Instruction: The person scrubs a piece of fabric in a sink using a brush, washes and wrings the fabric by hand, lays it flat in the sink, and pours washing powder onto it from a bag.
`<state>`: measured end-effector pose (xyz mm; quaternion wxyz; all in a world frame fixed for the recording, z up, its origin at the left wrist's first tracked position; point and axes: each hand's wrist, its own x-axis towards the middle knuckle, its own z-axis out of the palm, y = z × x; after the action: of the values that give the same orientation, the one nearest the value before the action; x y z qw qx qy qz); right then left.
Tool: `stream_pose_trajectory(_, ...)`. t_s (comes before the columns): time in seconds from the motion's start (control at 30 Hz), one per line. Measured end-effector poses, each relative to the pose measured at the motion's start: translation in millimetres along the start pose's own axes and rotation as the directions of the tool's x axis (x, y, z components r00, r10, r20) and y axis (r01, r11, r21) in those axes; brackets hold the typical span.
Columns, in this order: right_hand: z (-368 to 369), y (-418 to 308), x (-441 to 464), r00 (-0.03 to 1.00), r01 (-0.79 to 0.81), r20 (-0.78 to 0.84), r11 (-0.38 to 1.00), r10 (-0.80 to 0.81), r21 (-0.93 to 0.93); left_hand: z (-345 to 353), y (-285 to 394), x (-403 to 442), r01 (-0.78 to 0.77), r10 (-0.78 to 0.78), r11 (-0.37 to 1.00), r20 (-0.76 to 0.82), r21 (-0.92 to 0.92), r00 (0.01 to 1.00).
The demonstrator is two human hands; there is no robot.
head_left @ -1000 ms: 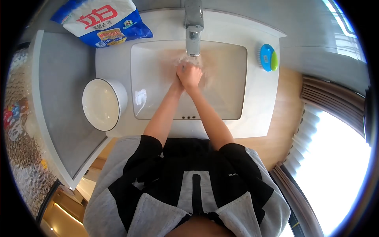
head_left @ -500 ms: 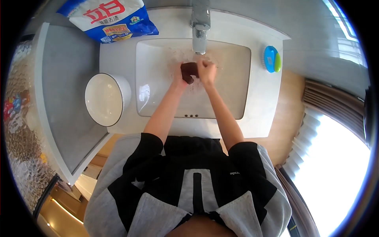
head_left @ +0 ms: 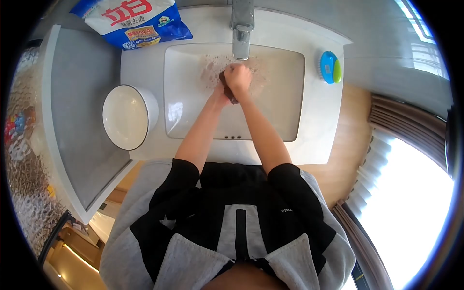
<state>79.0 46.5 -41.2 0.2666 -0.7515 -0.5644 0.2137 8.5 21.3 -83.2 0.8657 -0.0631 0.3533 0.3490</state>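
A small dark brown cloth point(head_left: 229, 93), perhaps a sock, is bunched between my hands over the white sink point(head_left: 280, 104). My left hand point(head_left: 220, 95) grips it from the left, its fingers mostly hidden behind cloth and the other hand. Closed over the upper right of the cloth, my right hand point(head_left: 239, 79) presses against the left one. Just above them is the spout of the chrome faucet point(head_left: 241, 46). Reddish-brown suds point(head_left: 210, 67) spread over the basin around the hands.
A white dark-rimmed basin point(head_left: 126, 117) stands left of the sink. Behind it lies a blue and white detergent bag point(head_left: 159, 35). A blue and green scrub brush point(head_left: 329, 67) rests on the right side of the counter point(head_left: 316, 125). A grey panel point(head_left: 87, 116) borders the left.
My right hand has moved left and come over the cloth, against my left hand. The cloth, spread between the hands before, is now squeezed together and mostly covered.
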Motion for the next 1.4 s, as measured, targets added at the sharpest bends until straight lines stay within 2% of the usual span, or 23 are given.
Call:
stream_pose_trajectory(0.07,4.5,22.3,16.4,0.986,-0.094,0.122,0.984,0.113,-0.15,-13.3,1.0,0.0,0.064,-0.067,0.985,0.011,0.162,0.998)
stream_pose_trajectory(0.1,7.4,40.7,19.6,0.985,-0.083,0.141,0.991,0.098,-0.108,9.9,0.5,-14.5,0.059,0.021,0.932,-0.215,0.357,0.976)
stream_pose_trajectory(0.13,4.6,51.0,18.5,0.984,-0.074,0.16,0.995,0.083,-0.066,25.3,0.8,-25.6,0.084,0.021,0.913,-0.253,0.398,0.967)
stream_pose_trajectory(0.2,-5.9,63.6,11.0,0.98,-0.139,0.14,0.99,0.143,-0.037,1.2,-0.8,0.4,0.042,0.041,0.914,-0.194,0.403,0.98)
stream_pose_trajectory(0.23,-12.1,68.1,11.2,0.977,-0.167,0.128,0.986,0.168,-0.021,14.0,5.3,-9.0,0.039,0.058,0.909,-0.218,0.416,0.974)
stream_pose_trajectory(0.3,-17.5,93.9,6.4,0.928,-0.326,0.243,0.931,0.282,0.163,27.9,8.8,-42.0,0.051,0.082,0.897,-0.278,0.44,0.957)
stream_pose_trajectory(0.33,-28.1,93.2,6.5,0.896,-0.401,0.305,0.882,0.322,0.246,25.8,8.7,-49.3,0.036,0.142,0.845,-0.288,0.533,0.947)
stream_pose_trajectory(0.37,-41.2,94.0,4.8,0.801,-0.552,0.421,0.797,0.425,0.245,22.3,9.0,-55.9,0.023,0.204,0.784,-0.293,0.62,0.934)
stream_pose_trajectory(0.4,-53.8,92.6,-1.1,0.8,-0.556,0.465,0.759,0.378,0.338,17.3,8.5,-63.4,0.016,0.266,0.716,-0.294,0.698,0.918)
stream_pose_trajectory(0.47,-73.8,91.5,-10.3,0.8,-0.559,0.538,0.655,0.265,0.508,0.3,6.9,-71.4,-0.079,0.348,0.623,-0.186,0.778,0.919)
stream_pose_trajectory(0.5,-82.6,87.5,-14.7,0.814,-0.535,0.536,0.646,0.223,0.544,-4.9,7.1,-75.4,-0.129,0.385,0.57,-0.126,0.812,0.914)
stream_pose_trajectory(0.6,-111.6,71.5,-29.0,0.862,-0.443,0.495,0.632,0.106,0.636,18.0,14.4,-112.9,-0.124,0.359,0.576,-0.114,0.808,0.926)
stream_pose_trajectory(0.7,-136.8,52.2,-39.1,0.913,-0.295,0.406,0.651,-0.022,0.699,11.5,18.9,-125.4,-0.291,0.441,0.596,-0.002,0.748,0.898)
stream_pose_trajectory(0.8,-152.9,44.3,-43.1,0.923,-0.155,0.343,0.651,-0.172,0.743,26.1,25.9,-144.8,-0.391,0.459,0.709,0.037,0.587,0.888)
stream_pose_trajectory(0.83,-157.4,41.1,-41.7,0.917,-0.127,0.34,0.652,-0.211,0.748,35.4,28.5,-153.1,-0.392,0.483,0.685,0.019,0.615,0.875)
stream_pose_trajectory(0.87,-162.6,37.0,-39.5,0.909,-0.098,0.335,0.651,-0.25,0.752,41.3,33.6,-158.1,-0.387,0.497,0.623,0.038,0.68,0.867)
stream_pose_trajectory(0.97,-184.0,20.7,-33.1,0.893,0.162,0.3,0.86,-0.336,0.484,60.9,49.6,-174.4,-0.403,0.549,0.383,0.147,0.831,0.823)
stream_pose_trajectory(1.07,-204.7,0.6,-33.7,0.878,0.256,0.256,0.85,-0.404,0.461,76.4,58.3,-182.2,-0.587,0.561,0.173,0.411,0.791,0.719)
stream_pose_trajectory(1.1,-207.6,-0.1,-30.0,0.869,0.283,0.266,0.861,-0.416,0.424,81.0,63.9,-186.3,-0.545,0.519,0.027,0.455,0.838,0.724)
stream_pose_trajectory(1.17,-216.9,6.2,-23.6,0.853,0.325,0.298,0.882,-0.429,0.341,92.0,68.0,-192.4,-0.554,0.532,-0.063,0.498,0.83,0.685)
stream_pose_trajectory(1.27,-232.8,10.4,-16.7,0.852,0.39,0.353,0.919,-0.386,0.064,90.4,72.2,-195.4,-0.542,0.599,-0.181,0.529,0.821,0.601)
stream_pose_trajectory(1.3,-237.9,10.2,-14.7,0.841,0.335,0.409,0.935,-0.353,0.118,87.8,75.1,-195.9,-0.533,0.627,-0.218,0.536,0.818,0.566)
stream_pose_trajectory(1.4,-233.5,19.6,-14.3,0.857,0.057,0.438,0.896,-0.27,0.44,85.7,83.1,-200.4,-0.573,0.683,0.104,0.361,0.813,0.635)
